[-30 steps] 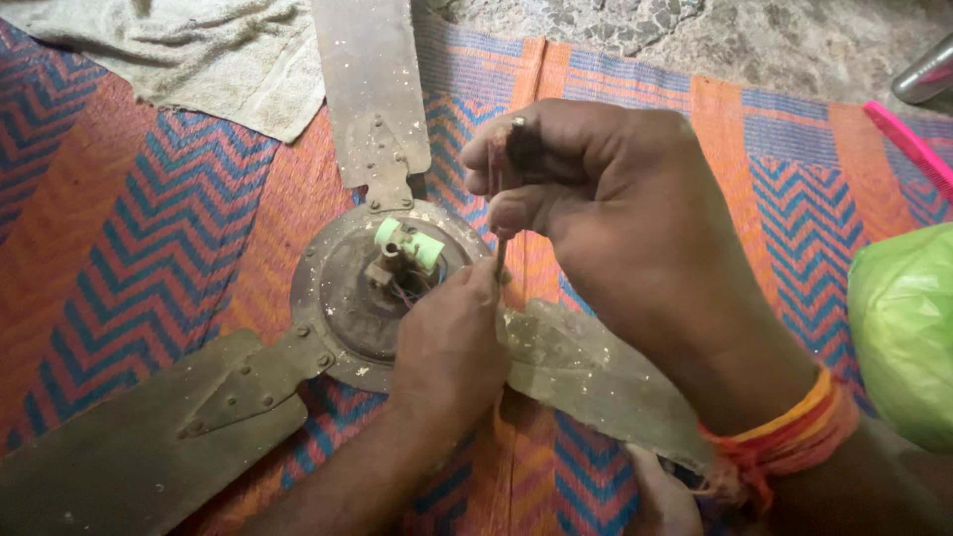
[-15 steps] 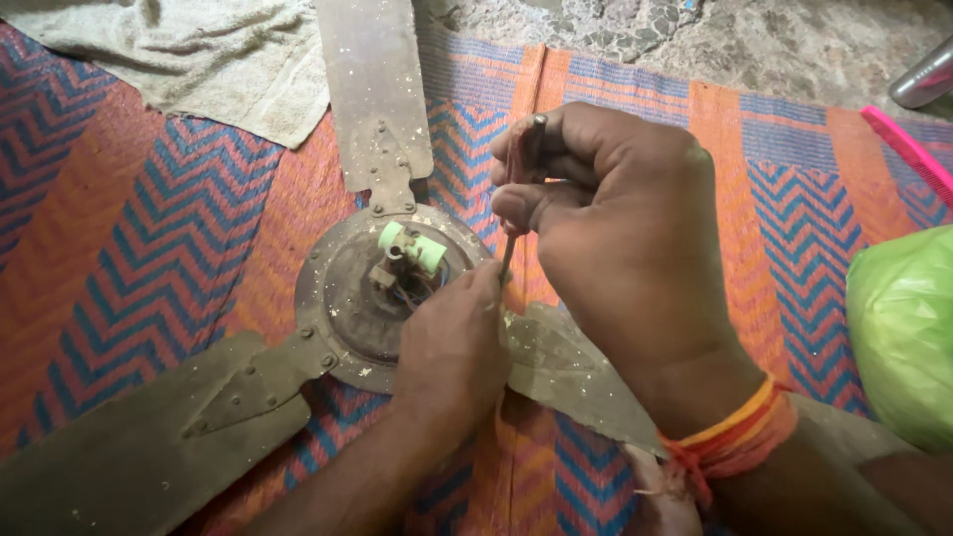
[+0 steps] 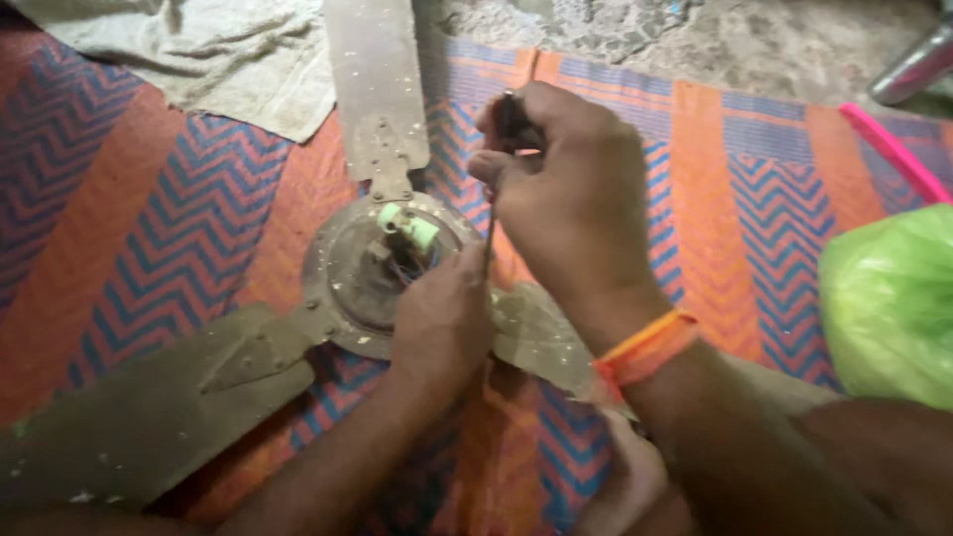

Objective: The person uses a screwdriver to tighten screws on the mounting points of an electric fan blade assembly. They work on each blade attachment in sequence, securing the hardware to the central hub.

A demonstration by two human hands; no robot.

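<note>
A: hands?
B: right hand (image 3: 571,203) fisted round a screwdriver (image 3: 493,213), dark handle up, shaft pointing down just ahead of the left hand (image 3: 442,318); left hand curled on the rim of the fan motor hub (image 3: 352,283).
A: fan where?
B: ceiling fan under both hands on a striped mat (image 3: 149,238); green part (image 3: 407,226) just beyond the left fingers; green bag (image 3: 888,303) well right of the right wrist.
</note>
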